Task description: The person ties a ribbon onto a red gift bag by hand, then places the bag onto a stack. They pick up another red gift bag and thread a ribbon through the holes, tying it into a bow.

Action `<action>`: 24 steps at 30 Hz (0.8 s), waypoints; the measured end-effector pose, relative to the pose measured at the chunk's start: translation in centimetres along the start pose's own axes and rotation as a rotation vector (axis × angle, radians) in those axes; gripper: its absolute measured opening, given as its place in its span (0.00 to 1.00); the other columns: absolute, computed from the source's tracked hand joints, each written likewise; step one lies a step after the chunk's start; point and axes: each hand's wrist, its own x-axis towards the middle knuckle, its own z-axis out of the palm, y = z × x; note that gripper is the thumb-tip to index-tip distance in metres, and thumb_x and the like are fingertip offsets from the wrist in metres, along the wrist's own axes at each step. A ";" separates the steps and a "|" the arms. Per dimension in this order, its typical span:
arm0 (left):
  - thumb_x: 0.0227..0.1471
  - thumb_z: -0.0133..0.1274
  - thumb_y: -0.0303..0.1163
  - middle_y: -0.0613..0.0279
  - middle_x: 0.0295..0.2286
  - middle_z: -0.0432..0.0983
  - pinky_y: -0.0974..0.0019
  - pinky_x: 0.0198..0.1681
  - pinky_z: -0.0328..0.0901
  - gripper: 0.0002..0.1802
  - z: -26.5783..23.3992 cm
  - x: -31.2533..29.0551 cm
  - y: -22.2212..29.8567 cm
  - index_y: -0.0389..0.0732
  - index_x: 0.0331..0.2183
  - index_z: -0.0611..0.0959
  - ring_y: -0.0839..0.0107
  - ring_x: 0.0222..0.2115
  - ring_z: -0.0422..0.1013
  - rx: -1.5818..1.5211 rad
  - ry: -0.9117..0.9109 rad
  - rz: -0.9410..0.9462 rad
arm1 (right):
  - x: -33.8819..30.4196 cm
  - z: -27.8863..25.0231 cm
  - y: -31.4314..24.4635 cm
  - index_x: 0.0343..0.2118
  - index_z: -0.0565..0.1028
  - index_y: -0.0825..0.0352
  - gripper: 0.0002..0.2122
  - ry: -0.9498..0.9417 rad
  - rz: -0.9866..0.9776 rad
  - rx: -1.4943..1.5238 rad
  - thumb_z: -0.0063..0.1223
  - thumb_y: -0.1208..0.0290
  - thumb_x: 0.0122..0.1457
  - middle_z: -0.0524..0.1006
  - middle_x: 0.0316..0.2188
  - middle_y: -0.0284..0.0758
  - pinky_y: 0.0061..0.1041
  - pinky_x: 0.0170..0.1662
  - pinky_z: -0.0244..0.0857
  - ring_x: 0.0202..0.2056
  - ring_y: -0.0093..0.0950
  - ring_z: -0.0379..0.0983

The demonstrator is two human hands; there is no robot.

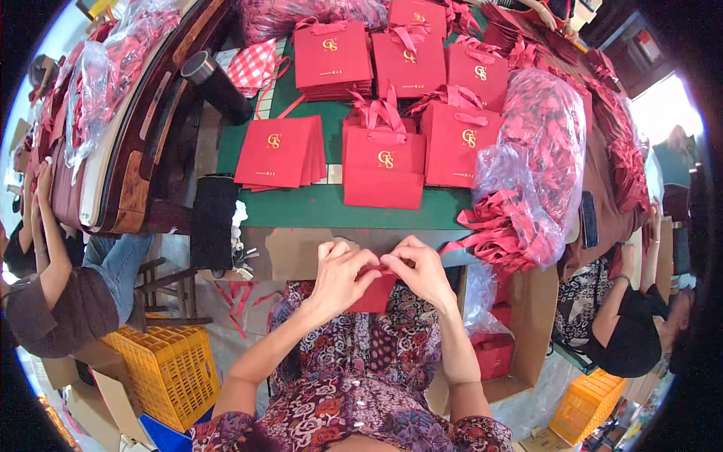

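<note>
A small red paper bag (pixel 374 296) hangs over my lap at the near edge of the table. My left hand (pixel 340 275) pinches its top edge from the left, fingers bent. From the right, my right hand (pixel 419 273) pinches the same top edge, thumb and fingertips close to the left hand's. Whatever ribbon lies between the fingertips is too small to make out. Just beyond my hands, a red gift bag with a ribbon handle (pixel 382 181) lies on the green tabletop (pixel 301 216). Beside it are a fanned stack of red bags (pixel 279 154) and another stack (pixel 461 147).
A clear plastic sack of red ribbons (pixel 544 135) spills ribbon at the table's right edge. A black tumbler (pixel 218 87) stands at the far left. Below right is an open cardboard box (pixel 536 324); yellow crates (pixel 167 369) are on the floor. Other people sit on both sides.
</note>
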 end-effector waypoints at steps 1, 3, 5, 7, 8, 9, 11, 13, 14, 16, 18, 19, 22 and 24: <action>0.45 0.67 0.36 0.71 0.26 0.79 0.58 0.46 0.54 0.10 0.1 -0.2 0.1 0.47 0.31 0.84 0.68 0.33 0.70 0.001 -0.002 0.003 | 0.1 -0.2 0.1 0.32 0.84 0.67 0.09 0.003 0.000 0.001 0.61 0.66 0.58 0.76 0.28 0.37 0.29 0.36 0.67 0.31 0.30 0.75; 0.45 0.66 0.36 0.71 0.26 0.79 0.58 0.46 0.54 0.10 0.4 -0.5 0.1 0.48 0.31 0.84 0.69 0.33 0.69 0.078 0.029 0.107 | 0.4 -0.8 0.2 0.32 0.84 0.68 0.07 -0.125 -0.088 -0.100 0.62 0.69 0.57 0.76 0.27 0.35 0.28 0.36 0.66 0.31 0.27 0.73; 0.45 0.66 0.35 0.71 0.26 0.78 0.57 0.46 0.55 0.09 0.0 -0.6 0.8 0.49 0.31 0.84 0.69 0.33 0.68 0.102 0.029 0.144 | 1.0 -1.6 0.6 0.33 0.84 0.67 0.07 -0.202 -0.074 -0.090 0.63 0.69 0.56 0.76 0.26 0.34 0.29 0.37 0.67 0.31 0.26 0.73; 0.44 0.65 0.34 0.72 0.28 0.78 0.58 0.47 0.55 0.09 -0.2 -0.5 0.9 0.49 0.31 0.83 0.70 0.34 0.68 0.205 0.048 0.227 | 1.7 -1.6 1.5 0.32 0.85 0.66 0.06 -0.292 -0.120 0.019 0.63 0.70 0.55 0.76 0.26 0.34 0.28 0.37 0.67 0.31 0.26 0.72; 0.44 0.65 0.34 0.72 0.28 0.78 0.58 0.47 0.55 0.09 -0.2 -0.5 0.9 0.49 0.31 0.83 0.70 0.34 0.68 0.206 0.048 0.228 | 2.0 -1.7 1.7 0.32 0.85 0.66 0.05 -0.307 -0.158 0.057 0.64 0.72 0.54 0.75 0.27 0.33 0.26 0.36 0.66 0.30 0.25 0.71; 0.44 0.65 0.34 0.72 0.28 0.78 0.58 0.47 0.55 0.08 -0.3 -0.5 0.8 0.49 0.31 0.83 0.70 0.34 0.68 0.203 0.046 0.245 | 2.1 -1.5 1.7 0.32 0.85 0.66 0.05 -0.307 -0.159 0.057 0.64 0.72 0.54 0.75 0.27 0.33 0.26 0.36 0.66 0.30 0.25 0.71; 0.44 0.64 0.34 0.73 0.28 0.77 0.58 0.47 0.55 0.08 -0.4 -0.6 0.5 0.49 0.31 0.83 0.70 0.34 0.68 0.204 0.046 0.258 | 2.5 -0.9 1.7 0.29 0.85 0.66 0.06 -0.321 -0.003 0.112 0.64 0.69 0.51 0.76 0.24 0.36 0.28 0.39 0.68 0.33 0.27 0.75; 0.45 0.64 0.34 0.73 0.27 0.77 0.58 0.47 0.55 0.08 -0.4 -0.7 0.3 0.49 0.31 0.83 0.70 0.33 0.68 0.207 0.036 0.235 | 2.5 -0.3 1.8 0.29 0.85 0.67 0.06 -0.287 0.026 0.167 0.64 0.70 0.51 0.76 0.25 0.35 0.27 0.37 0.68 0.32 0.25 0.75; 0.45 0.64 0.34 0.73 0.27 0.77 0.58 0.47 0.55 0.08 -0.5 -0.6 0.3 0.49 0.31 0.83 0.70 0.33 0.68 0.206 0.036 0.235 | 2.5 0.1 1.8 0.28 0.84 0.68 0.06 -0.251 0.057 0.222 0.65 0.71 0.50 0.76 0.25 0.34 0.25 0.36 0.68 0.31 0.23 0.74; 0.49 0.61 0.34 0.70 0.27 0.75 0.56 0.48 0.55 0.06 -0.9 -0.3 0.8 0.47 0.31 0.82 0.68 0.35 0.68 0.073 -0.012 0.201 | 2.9 1.0 2.0 0.27 0.84 0.70 0.06 -0.003 0.061 0.287 0.64 0.72 0.52 0.76 0.28 0.33 0.21 0.34 0.66 0.29 0.21 0.73; 0.48 0.62 0.34 0.69 0.27 0.76 0.56 0.48 0.56 0.06 -1.0 0.0 1.3 0.47 0.30 0.81 0.67 0.35 0.69 0.071 -0.007 0.190 | 3.4 0.9 2.1 0.30 0.84 0.70 0.07 0.164 0.002 0.264 0.64 0.71 0.55 0.75 0.30 0.32 0.20 0.33 0.64 0.29 0.20 0.71; 0.47 0.63 0.34 0.69 0.26 0.76 0.57 0.47 0.56 0.06 -1.2 0.3 1.2 0.47 0.30 0.81 0.67 0.34 0.69 0.038 0.011 0.138 | 3.4 0.9 2.2 0.31 0.84 0.70 0.07 0.203 -0.015 0.261 0.64 0.70 0.56 0.76 0.30 0.32 0.20 0.33 0.64 0.29 0.20 0.71; 0.45 0.65 0.33 0.69 0.24 0.77 0.58 0.46 0.57 0.08 -2.4 1.2 0.7 0.47 0.29 0.81 0.67 0.31 0.71 -0.068 0.001 -0.023 | 2.9 0.5 2.0 0.35 0.83 0.69 0.08 0.232 0.007 0.289 0.63 0.69 0.58 0.75 0.29 0.31 0.20 0.34 0.64 0.30 0.19 0.70; 0.45 0.65 0.32 0.69 0.24 0.79 0.58 0.46 0.56 0.08 -3.4 1.9 0.3 0.46 0.29 0.81 0.66 0.30 0.71 -0.066 -0.006 -0.082 | 1.8 -0.4 1.5 0.34 0.82 0.69 0.07 0.184 0.075 0.275 0.63 0.70 0.59 0.75 0.29 0.31 0.20 0.35 0.65 0.30 0.18 0.70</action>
